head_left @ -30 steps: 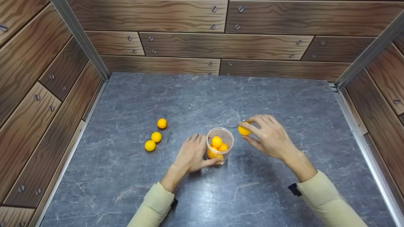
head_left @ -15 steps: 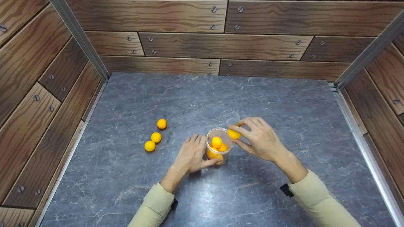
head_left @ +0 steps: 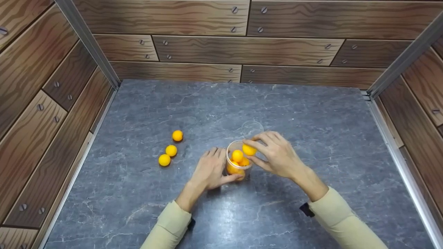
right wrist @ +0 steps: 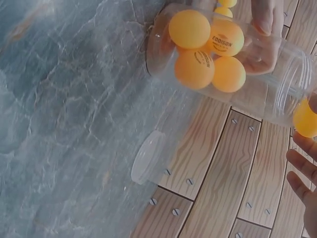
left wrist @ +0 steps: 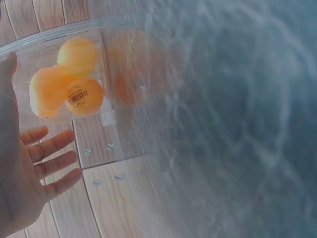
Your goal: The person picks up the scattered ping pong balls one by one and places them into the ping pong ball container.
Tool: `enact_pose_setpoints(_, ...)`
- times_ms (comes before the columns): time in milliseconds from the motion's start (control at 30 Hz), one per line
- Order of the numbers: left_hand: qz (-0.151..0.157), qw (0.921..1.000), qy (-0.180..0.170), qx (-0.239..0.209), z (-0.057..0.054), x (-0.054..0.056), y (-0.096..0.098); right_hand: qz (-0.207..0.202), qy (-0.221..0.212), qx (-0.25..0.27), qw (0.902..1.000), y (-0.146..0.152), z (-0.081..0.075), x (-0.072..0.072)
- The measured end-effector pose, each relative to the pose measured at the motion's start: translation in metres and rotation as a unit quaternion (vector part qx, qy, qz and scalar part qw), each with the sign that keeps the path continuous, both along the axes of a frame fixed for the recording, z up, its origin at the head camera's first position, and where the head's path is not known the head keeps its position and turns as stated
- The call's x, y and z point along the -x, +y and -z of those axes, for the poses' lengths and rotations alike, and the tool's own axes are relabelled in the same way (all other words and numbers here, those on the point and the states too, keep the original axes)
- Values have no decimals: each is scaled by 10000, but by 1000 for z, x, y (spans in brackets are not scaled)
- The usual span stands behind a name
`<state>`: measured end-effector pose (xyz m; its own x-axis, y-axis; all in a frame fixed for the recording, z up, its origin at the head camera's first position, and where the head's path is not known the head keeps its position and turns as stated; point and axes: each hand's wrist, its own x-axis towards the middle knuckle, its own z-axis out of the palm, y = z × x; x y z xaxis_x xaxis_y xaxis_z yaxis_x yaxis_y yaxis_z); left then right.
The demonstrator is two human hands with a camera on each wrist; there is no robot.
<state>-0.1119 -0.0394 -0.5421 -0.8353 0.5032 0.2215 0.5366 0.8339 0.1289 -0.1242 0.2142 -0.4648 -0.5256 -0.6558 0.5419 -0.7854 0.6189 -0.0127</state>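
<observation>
Your right hand (head_left: 278, 155) pinches an orange ball (head_left: 249, 150) between thumb and fingers, at the 2 o'clock side of the mouth of the clear jar (right wrist: 260, 91). Your left hand (head_left: 209, 169), thumb spread from fingers, holds the jar from between 8 and 9. Jar upright on counter (head_left: 311, 114); at least four balls (right wrist: 194, 69) inside. Lid (head_left: 252, 128) at 1 o'clock; three loose balls (head_left: 171, 150), 9 to 10.

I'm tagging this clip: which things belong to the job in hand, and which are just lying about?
Job:
held ball, in right hand
clear container, left hand on it
balls inside
likely three loose balls, clear lid

Seemingly just surroundings:
grey tabletop
wood-patterned panels
metal rail
</observation>
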Motion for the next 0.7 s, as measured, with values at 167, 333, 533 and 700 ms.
enact_pose_setpoints(167,3,10000,18,-18,0,0,0,-78,40,27,10000,-2,3,1)
enact_pose_setpoints(333,26,10000,28,-56,1,1,1,-71,-1,-8,10000,-3,4,1)
enact_pose_setpoints(533,40,10000,43,-47,1,0,0,-73,-19,-15,10000,-2,4,1)
enact_pose_setpoints(700,30,9999,-40,-120,0,0,1,-55,-40,-13,10000,-1,3,-1)
